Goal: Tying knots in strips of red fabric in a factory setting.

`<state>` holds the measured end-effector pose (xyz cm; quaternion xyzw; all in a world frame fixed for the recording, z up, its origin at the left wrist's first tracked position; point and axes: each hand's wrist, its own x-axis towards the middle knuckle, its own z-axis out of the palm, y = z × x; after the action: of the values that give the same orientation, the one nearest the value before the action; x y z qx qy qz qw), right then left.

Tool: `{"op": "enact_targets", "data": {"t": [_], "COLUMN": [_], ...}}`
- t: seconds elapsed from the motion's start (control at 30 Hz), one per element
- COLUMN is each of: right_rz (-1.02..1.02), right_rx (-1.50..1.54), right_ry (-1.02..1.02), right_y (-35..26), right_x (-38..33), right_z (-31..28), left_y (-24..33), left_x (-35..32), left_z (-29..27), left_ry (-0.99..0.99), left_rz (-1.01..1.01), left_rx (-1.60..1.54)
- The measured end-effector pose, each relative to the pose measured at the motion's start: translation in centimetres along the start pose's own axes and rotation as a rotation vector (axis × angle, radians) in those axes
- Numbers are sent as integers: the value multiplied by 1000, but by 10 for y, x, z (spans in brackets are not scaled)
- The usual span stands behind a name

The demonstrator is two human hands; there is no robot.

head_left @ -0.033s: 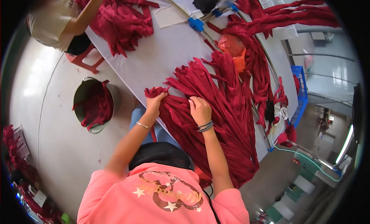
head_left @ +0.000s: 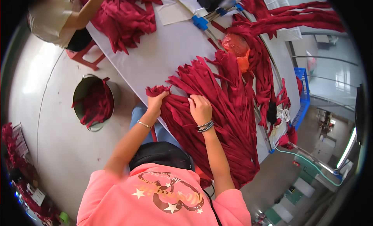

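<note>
A large heap of dark red fabric strips [head_left: 229,136] lies fanned along the near edge of the white table [head_left: 134,70], its lower end hanging toward my lap. At the heap's left side, my left hand [head_left: 156,102] is closed around the gathered ends of a bunch of strips, which bulge above the thumb. My right hand [head_left: 201,109], a dark beaded bracelet at its wrist, rests over the middle of the heap. Its fingers are curled and pinched on a strip; the fingertips are partly hidden.
A pail [head_left: 112,97] holding red fabric stands on the floor at left. Another person [head_left: 58,21] sits at far left beside a red pile [head_left: 122,20]. An orange plastic bag [head_left: 235,45], metal rails with blue clamps [head_left: 200,22] and a blue crate [head_left: 302,97] lie beyond the heap.
</note>
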<state>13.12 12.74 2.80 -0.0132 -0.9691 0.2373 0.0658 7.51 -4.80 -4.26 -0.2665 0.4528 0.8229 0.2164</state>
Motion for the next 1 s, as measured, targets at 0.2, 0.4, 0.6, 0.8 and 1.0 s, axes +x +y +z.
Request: {"op": "enact_targets", "data": {"t": [0.2, 0.4, 0.6, 0.8, 1.0], "right_rz": [-143, -87, -143, -72, -82], "right_rx": [-204, -6, -229, -256, 218], "right_ry": [-4, 132, 23, 84, 113], "right_y": [-5, -4, -9, 4, -16], "right_x": [39, 42, 37, 40, 38], "right_z": [29, 39, 37, 40, 22], "left_y": [-2, -2, 5, 7, 9], "left_x": [-22, -26, -28, -28, -29], "left_z": [-1, -6, -5, -3, -5], "left_ry": [-2, 23, -59, -66, -133], "left_rz": [-41, -32, -64, -107, -101], "left_rx": [-129, -149, -266, -238, -325]}}
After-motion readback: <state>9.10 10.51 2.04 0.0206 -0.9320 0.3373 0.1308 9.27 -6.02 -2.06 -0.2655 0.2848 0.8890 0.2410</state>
